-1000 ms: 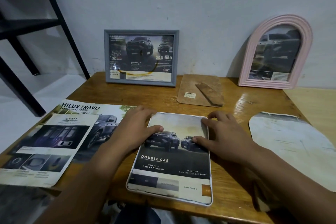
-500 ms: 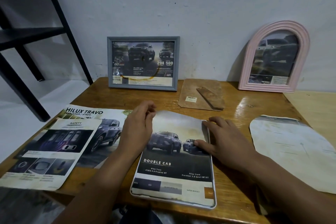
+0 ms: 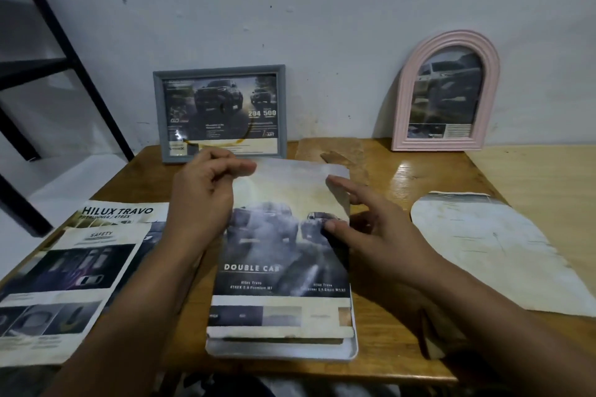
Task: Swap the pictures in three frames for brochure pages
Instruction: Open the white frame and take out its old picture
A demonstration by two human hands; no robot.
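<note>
A white rectangular frame (image 3: 350, 353) lies flat at the table's front middle. In it sits the "Double Cab" brochure page (image 3: 280, 255), its far end raised off the frame. My left hand (image 3: 203, 203) pinches the page's far left corner with curled fingers. My right hand (image 3: 371, 232) is beside the page's right edge, fingers straight and spread, thumb touching the page. A grey frame (image 3: 219, 74) and a pink arched frame (image 3: 403, 100) lean against the wall, each showing a truck brochure page.
Loose brochure pages (image 3: 64, 284) lie at the table's left. A brown backing board (image 3: 335, 155) lies behind the white frame. An arch-shaped white sheet (image 3: 490, 251) lies at the right. A black metal shelf (image 3: 48, 58) stands at the far left.
My left hand went from resting on the page's left edge to pinching its far corner and lifting it. The right hand's fingers have straightened and risen off the frame.
</note>
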